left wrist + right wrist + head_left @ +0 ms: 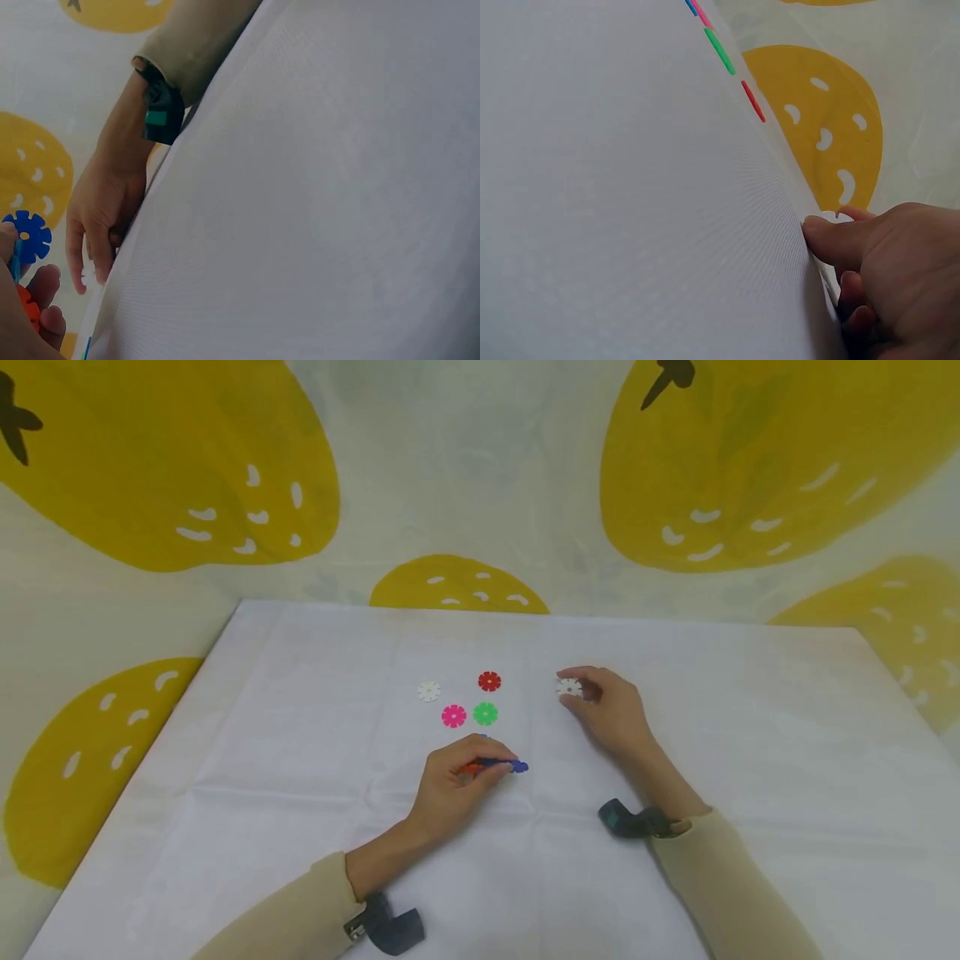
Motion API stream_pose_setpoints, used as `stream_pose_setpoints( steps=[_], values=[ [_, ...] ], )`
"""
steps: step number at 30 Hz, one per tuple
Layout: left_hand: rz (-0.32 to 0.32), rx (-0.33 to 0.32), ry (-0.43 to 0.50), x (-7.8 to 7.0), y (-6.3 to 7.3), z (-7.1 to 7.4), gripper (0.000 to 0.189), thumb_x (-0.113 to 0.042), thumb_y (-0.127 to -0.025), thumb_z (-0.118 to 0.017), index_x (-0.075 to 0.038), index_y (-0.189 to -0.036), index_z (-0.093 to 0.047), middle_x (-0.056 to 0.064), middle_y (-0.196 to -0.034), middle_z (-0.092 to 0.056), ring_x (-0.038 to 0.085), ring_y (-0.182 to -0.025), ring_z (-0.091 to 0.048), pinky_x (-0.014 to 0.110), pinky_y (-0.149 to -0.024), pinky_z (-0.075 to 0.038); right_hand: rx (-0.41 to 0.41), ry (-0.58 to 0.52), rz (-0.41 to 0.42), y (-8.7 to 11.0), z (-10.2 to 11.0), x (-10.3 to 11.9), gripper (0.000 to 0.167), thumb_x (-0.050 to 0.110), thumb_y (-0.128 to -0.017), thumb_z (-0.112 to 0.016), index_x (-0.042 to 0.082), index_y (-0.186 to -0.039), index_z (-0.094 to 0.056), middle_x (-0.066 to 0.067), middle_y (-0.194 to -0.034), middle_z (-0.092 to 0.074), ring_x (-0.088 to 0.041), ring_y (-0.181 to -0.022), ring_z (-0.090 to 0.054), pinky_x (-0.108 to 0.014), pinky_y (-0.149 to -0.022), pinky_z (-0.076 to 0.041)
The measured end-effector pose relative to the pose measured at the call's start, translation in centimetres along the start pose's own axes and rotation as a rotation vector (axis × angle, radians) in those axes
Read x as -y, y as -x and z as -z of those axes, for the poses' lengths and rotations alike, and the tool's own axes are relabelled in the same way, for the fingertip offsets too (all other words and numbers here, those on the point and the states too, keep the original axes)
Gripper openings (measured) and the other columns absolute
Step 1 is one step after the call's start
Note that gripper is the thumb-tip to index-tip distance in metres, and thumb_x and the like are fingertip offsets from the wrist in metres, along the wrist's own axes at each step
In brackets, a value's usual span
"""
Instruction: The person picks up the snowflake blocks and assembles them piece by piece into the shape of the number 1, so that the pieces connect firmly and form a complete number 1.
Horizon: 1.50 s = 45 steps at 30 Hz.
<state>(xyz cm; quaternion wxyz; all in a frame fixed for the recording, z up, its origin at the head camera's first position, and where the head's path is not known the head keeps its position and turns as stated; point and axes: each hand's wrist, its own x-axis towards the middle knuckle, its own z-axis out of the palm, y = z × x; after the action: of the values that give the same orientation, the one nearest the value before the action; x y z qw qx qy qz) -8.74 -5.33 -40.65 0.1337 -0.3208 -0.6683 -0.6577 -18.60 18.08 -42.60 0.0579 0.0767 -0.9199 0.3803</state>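
My left hand [459,785] pinches a small cluster of notched plastic discs. A dark blue disc [519,767] sticks out past the fingertips, and an orange disc [471,769] shows between fingers and palm. In the left wrist view the blue disc [30,236] faces the camera, above part of the orange disc [29,307]; a lighter blue piece [16,259] lies between them. To the right, my right hand [617,710] holds a white notched disc [569,686] by its edges, between thumb and fingers, at the table surface. In the right wrist view that disc is mostly hidden behind the thumb.
On the white-covered table [300,710] lie a white disc [429,692], a red disc [490,681], a pink disc [453,716] and a green disc [486,713]. A sliver of blue [483,736] shows just behind the left hand. A fruit-patterned cloth [465,485] hangs behind.
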Motion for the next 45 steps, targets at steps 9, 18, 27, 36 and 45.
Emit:
stream_pose_setpoints(
  steps=[9, 18, 27, 36, 45],
  values=[
    [0.004, -0.012, -0.012, -0.1, 0.0, 0.0, 0.018, 0.018, -0.079, -0.065, 0.006, -0.093, -0.066, 0.017, -0.088, -0.065, 0.025, -0.080, -0.062, 0.028, -0.072, -0.053, -0.017, -0.028, 0.024, 0.2, 0.4, -0.1, 0.030, 0.016, -0.091, -0.067, 0.020, -0.120, -0.069, -0.008, -0.104, -0.064, -0.022, -0.090, -0.054, -0.038, -0.082, -0.046],
    [0.020, -0.045, -0.027, 0.0, 0.0, 0.2, 0.018, 0.018, -0.081, -0.063, 0.005, -0.094, -0.063, 0.017, -0.086, -0.063, 0.026, -0.070, -0.058, 0.026, -0.065, -0.053, 0.078, -0.084, -0.026, 0.8, 1.0, 2.5, 0.030, 0.030, -0.088, -0.070, 0.026, -0.118, -0.068, -0.003, -0.089, -0.059, -0.020, -0.078, -0.052, -0.030, -0.065, -0.048],
    [0.039, -0.033, -0.007, -0.5, -0.1, 0.3, 0.019, 0.019, -0.082, -0.061, 0.006, -0.097, -0.061, 0.017, -0.087, -0.062, 0.029, -0.061, -0.056, 0.029, -0.060, -0.052, 0.189, -0.086, 0.037, 1.7, 1.4, 3.8, 0.034, 0.035, -0.087, -0.070, 0.023, -0.120, -0.066, -0.001, -0.068, -0.057, -0.018, -0.056, -0.055, -0.029, -0.056, -0.047],
    [0.079, -0.037, 0.001, -0.5, -0.1, 0.2, 0.017, 0.017, -0.085, -0.059, 0.007, -0.098, -0.060, 0.018, -0.086, -0.062, 0.028, -0.058, -0.055, 0.030, -0.057, -0.052, 0.250, -0.268, -0.073, 4.0, 2.4, 4.6, 0.039, 0.039, -0.089, -0.068, 0.024, -0.125, -0.063, -0.004, -0.077, -0.064, -0.023, -0.067, -0.060, -0.033, -0.061, -0.051],
    [0.138, -0.024, 0.012, -0.7, 0.0, 0.2, 0.015, 0.015, -0.088, -0.056, 0.008, -0.100, -0.058, 0.022, -0.082, -0.060, 0.033, -0.055, -0.054, 0.031, -0.055, -0.050, 0.401, -0.486, -0.050, 6.4, 2.0, 4.5, 0.036, 0.018, -0.094, -0.063, 0.014, -0.129, -0.059, -0.008, -0.082, -0.067, -0.027, -0.074, -0.064, -0.031, -0.072, -0.055]
  ],
)
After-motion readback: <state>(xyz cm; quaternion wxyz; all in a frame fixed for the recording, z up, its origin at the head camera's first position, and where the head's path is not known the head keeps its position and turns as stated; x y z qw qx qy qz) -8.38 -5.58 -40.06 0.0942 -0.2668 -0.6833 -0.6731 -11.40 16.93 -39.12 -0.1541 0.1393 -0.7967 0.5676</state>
